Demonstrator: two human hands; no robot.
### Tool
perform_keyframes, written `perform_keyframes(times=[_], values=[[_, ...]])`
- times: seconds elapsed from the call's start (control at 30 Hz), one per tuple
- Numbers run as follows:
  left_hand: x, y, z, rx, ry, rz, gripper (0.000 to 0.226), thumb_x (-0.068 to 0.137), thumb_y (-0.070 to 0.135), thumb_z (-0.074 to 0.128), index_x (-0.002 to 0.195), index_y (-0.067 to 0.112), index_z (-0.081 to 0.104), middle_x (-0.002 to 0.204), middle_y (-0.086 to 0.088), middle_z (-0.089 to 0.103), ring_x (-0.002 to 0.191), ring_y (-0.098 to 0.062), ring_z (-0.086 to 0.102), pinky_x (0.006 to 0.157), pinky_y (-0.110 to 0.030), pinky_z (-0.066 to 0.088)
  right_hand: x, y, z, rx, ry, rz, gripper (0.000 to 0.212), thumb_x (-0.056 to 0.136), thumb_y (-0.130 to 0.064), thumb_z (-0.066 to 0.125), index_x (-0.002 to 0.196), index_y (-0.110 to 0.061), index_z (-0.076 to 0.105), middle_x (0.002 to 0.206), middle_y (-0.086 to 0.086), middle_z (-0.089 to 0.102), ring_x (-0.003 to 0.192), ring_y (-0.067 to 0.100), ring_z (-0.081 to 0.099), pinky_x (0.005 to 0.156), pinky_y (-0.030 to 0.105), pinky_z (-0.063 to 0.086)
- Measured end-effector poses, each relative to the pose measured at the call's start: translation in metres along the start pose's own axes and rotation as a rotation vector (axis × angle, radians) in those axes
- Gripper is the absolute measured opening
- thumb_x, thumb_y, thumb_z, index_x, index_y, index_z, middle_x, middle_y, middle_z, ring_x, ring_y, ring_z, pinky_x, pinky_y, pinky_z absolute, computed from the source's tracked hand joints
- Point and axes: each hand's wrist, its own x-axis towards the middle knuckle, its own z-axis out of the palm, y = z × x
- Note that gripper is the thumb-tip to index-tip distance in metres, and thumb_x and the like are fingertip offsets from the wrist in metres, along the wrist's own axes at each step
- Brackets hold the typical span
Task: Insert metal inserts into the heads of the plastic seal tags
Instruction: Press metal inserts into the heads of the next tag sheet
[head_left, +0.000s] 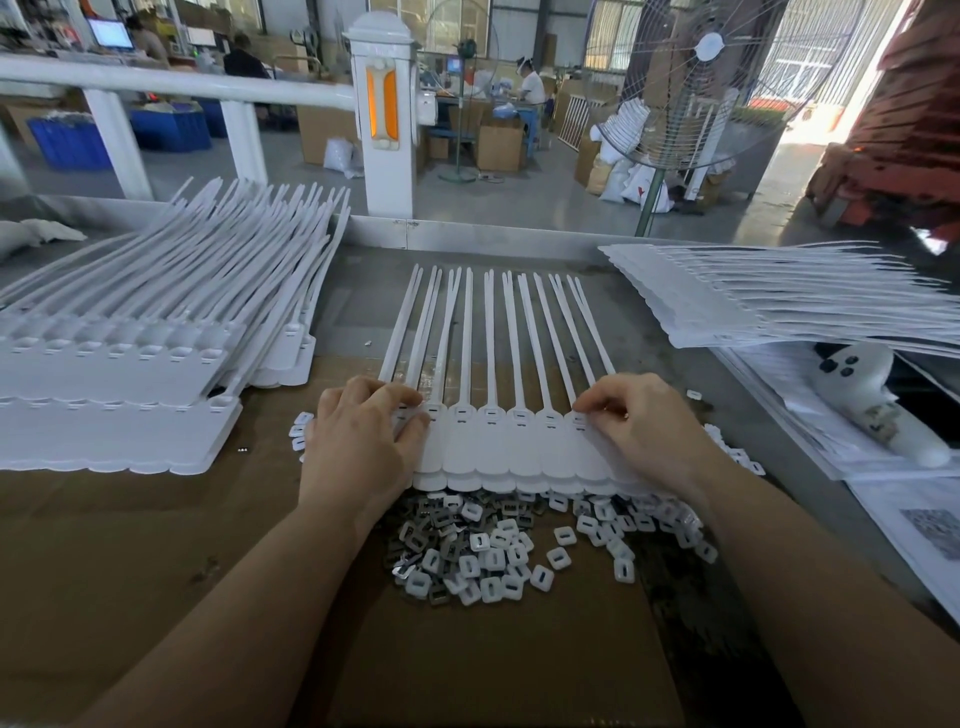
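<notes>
- Table: grey top, brown cardboard sheet under work; factory hall behind.
- Seal tag strip centre, about ten tails visible.
- Insert pile just below it, uncounted.
- Left hand flat on strip; right hand pinches a head.
- Two tag stacks.

Grey metal workbench, raised rim along far edge. Brown cardboard sheet over near middle. Stacked seal-tag sheets at left edge, another stack toward far right corner, printed papers along right edge.
</notes>
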Motion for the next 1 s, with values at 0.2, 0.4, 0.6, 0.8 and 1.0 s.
perform_keyframes(times=[0.2, 0.4, 0.6, 0.8, 1.0], values=[[0.000, -0.001, -0.001, 0.001, -0.001, 0.005, 0.029, 0.089, 0.038, 0.054, 0.116, 0.028, 0.061, 0.121, 0.002, 0.050, 0.116, -0.020, 0.034, 0.102, -0.039, 0.030, 0.000, -0.005, 0.002, 0.053, 0.059, 0.010, 0.015, 0.085, -0.007, 0.064, 0.079, -0.021, 0.062, 0.088, 0.000, 0.066, 0.076, 0.008, 0.057, 0.065, 0.008, 0.039], [-0.004, 0.009, -0.009, -0.020, 0.177, 0.119, 0.012, 0.086, 0.031, 0.062, 0.098, 0.031, 0.068, 0.101, 0.013, 0.057, 0.104, -0.015, 0.044, 0.081, -0.025, 0.014, -0.005, -0.037, 0.010, 0.276, 0.068, -0.066, 0.014, 0.082, -0.003, 0.066, 0.079, -0.017, 0.064, 0.078, -0.003, 0.066, 0.077, 0.009, 0.061, 0.069, 0.008, 0.046], [-0.003, 0.024, -0.021, -0.362, -0.066, 0.205, 0.011, 0.084, 0.028, 0.066, 0.093, 0.027, 0.072, 0.079, 0.030, 0.058, 0.077, 0.005, 0.055, 0.074, -0.010, 0.041, -0.005, -0.071, 0.024, 0.446, -0.003, -0.109, 0.012, 0.082, -0.006, 0.067, 0.084, -0.016, 0.062, 0.082, 0.003, 0.066, 0.079, 0.013, 0.062, 0.075, 0.020, 0.051], [0.001, 0.023, -0.034, -0.529, -0.209, 0.110, 0.007, 0.081, 0.016, 0.070, 0.085, 0.022, 0.070, 0.078, 0.014, 0.066, 0.070, 0.010, 0.057, 0.066, -0.003, 0.041, -0.006, -0.083, 0.029, 0.531, -0.027, -0.122, 0.012, 0.082, -0.003, 0.066, 0.085, -0.014, 0.062, 0.082, 0.005, 0.067, 0.078, 0.013, 0.062, 0.072, 0.017, 0.049], [0.018, -0.012, -0.055, -0.207, -0.082, -0.206, 0.016, 0.086, 0.021, 0.063, 0.072, 0.028, 0.061, 0.082, 0.005, 0.066, 0.080, -0.017, 0.061, 0.074, -0.030, 0.051, -0.010, -0.072, 0.026, 0.387, -0.001, -0.122, 0.009, 0.087, -0.009, 0.062, 0.089, -0.017, 0.065, 0.087, -0.007, 0.065, 0.082, 0.000, 0.059, 0.072, 0.005, 0.045]])
